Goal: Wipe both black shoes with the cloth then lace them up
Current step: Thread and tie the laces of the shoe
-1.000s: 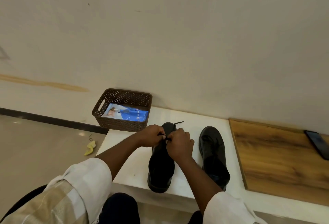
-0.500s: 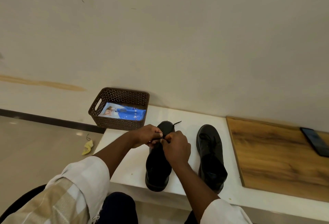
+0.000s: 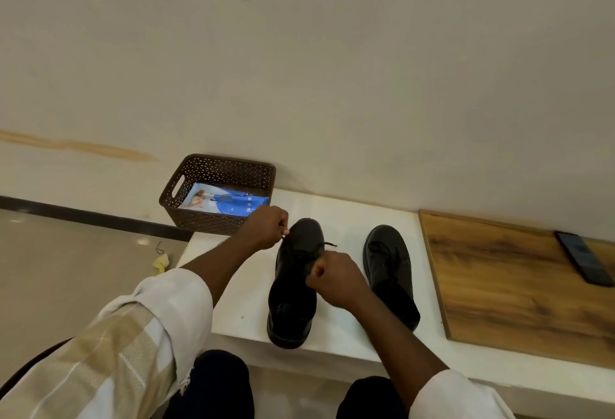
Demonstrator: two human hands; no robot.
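Two black shoes stand side by side on the white bench, toes toward the wall. My left hand pinches a black lace end at the upper left side of the left shoe. My right hand grips the other lace over the middle of that shoe, and a short lace tip sticks out above its knuckles. The right shoe stands untouched just right of my right hand. No cloth is visible.
A brown perforated basket holding a blue packet sits at the bench's back left, just behind my left hand. A wooden board lies to the right with a dark phone on it. A yellow scrap lies on the floor.
My hands were together over the left shoe's laces and have pulled apart: the left hand moved up and left, the right hand drew back toward me.
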